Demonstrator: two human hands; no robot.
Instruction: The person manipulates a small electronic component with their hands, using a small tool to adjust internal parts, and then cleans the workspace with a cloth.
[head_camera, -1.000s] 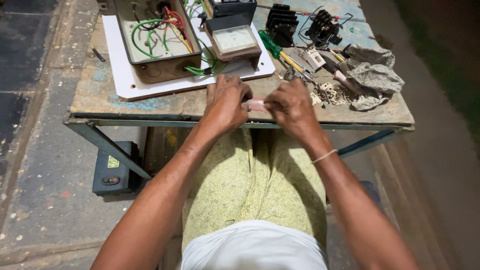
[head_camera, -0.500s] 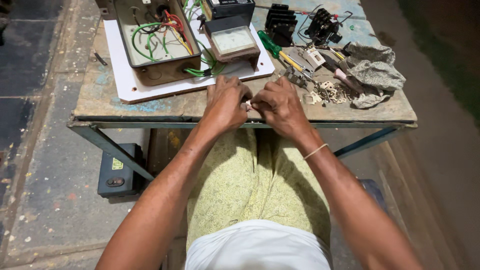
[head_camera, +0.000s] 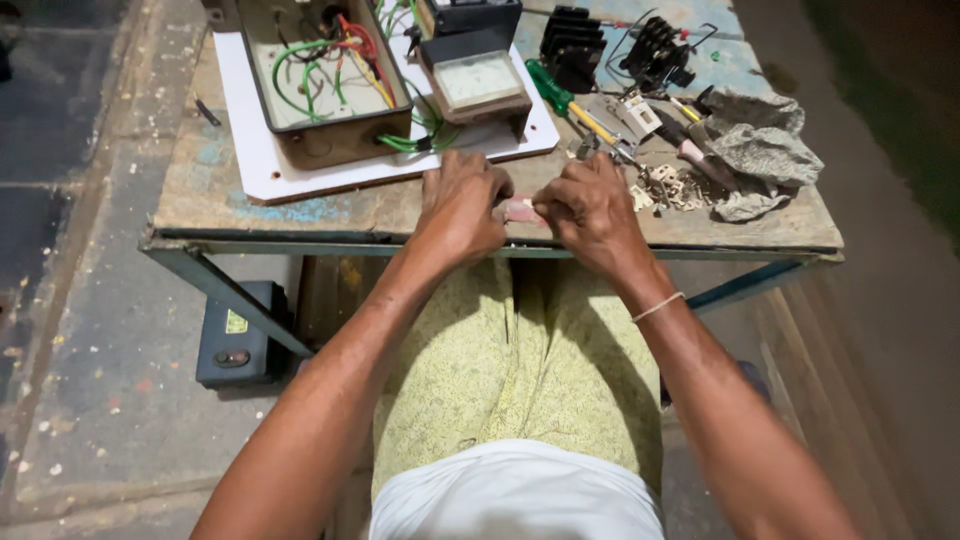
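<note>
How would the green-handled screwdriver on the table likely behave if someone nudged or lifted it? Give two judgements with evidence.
The green-handled screwdriver looks stiff: its shaft runs straight. Its rounded handle suggests it might roll when nudged, though the metal parts packed beside it would probably stop it. It seems light enough for one hand.

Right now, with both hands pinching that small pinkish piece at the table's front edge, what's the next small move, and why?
Probably draw the pinkish piece a little further onto the table before working it more. The left hand and right hand grip it from both sides right at the front edge, above the lap, so a slip would likely drop it off the table. What the piece is cannot be told; the fingers hide most of it.
</note>
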